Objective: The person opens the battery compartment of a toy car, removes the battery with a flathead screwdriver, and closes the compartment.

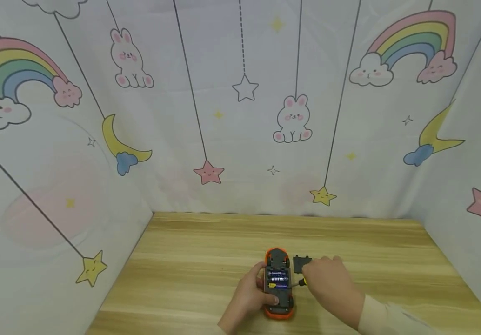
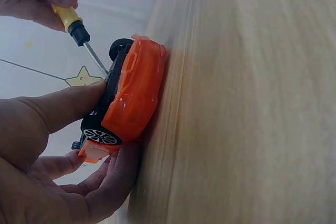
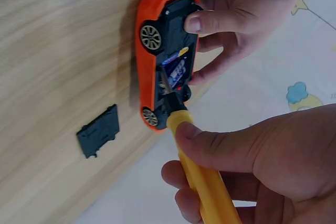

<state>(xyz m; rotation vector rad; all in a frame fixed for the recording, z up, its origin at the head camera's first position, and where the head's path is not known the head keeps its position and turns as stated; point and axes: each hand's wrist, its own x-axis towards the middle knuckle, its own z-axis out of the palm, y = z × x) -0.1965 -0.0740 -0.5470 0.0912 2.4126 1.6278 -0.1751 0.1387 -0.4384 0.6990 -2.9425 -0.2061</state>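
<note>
An orange toy car [image 1: 279,315] lies wheels up on the wooden table, its black underside showing. Blue batteries [image 1: 278,274] sit in its uncovered compartment. My left hand [image 1: 248,294] grips the car from the left side, with the thumb [image 3: 202,23] pressed on the underside. My right hand [image 1: 332,288] holds a yellow-handled screwdriver [image 3: 202,182]. The screwdriver's metal shaft [image 2: 95,59] slants into the battery compartment, its tip at the edge of a battery. Beside the car, close to my right hand, lies the black battery cover [image 3: 98,131].
The wooden table [image 1: 182,265] carries these things. Around its back and sides hang white cloth walls [image 1: 240,139] printed with rainbows, bunnies, moons and stars. The back wall meets the table along its far edge.
</note>
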